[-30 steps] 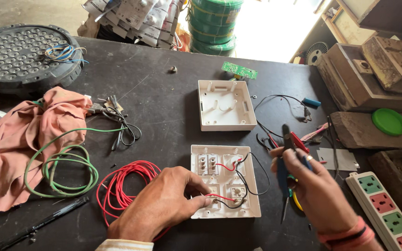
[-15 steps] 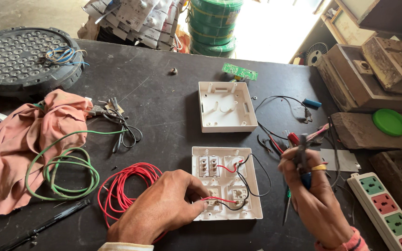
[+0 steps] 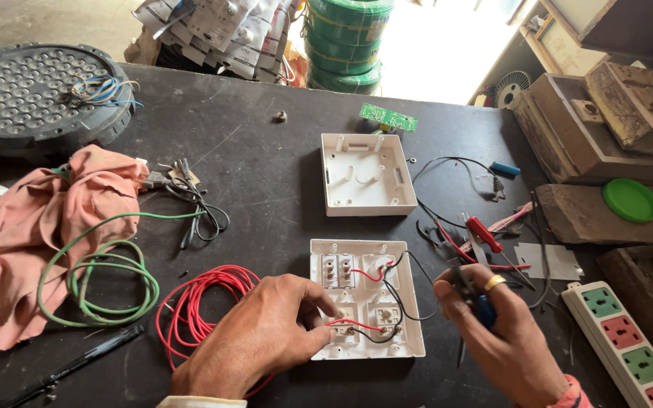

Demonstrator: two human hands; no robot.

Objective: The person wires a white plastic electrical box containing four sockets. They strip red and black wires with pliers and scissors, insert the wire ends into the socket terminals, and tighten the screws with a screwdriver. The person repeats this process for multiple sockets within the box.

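Note:
A white switch plate (image 3: 398,344) lies face down near the table's front edge, its terminals joined by short red and black wires. My left hand (image 3: 262,340) rests on its left side, fingertips pinching a red wire (image 3: 353,323) at a lower terminal. My right hand (image 3: 504,340), just right of the plate, is closed around a blue-handled screwdriver (image 3: 484,310). Red-handled pliers (image 3: 484,234) lie on the table just beyond that hand.
An empty white back box (image 3: 364,174) sits farther back. A red wire coil (image 3: 202,302), a green wire coil (image 3: 103,276), a pink cloth (image 3: 32,234) and a round LED lamp (image 3: 35,94) lie left. A power strip (image 3: 629,344) lies right.
My right hand has come down and toward the plate, turning the tool it holds. The pliers now lie on the table. My left hand stays on the plate.

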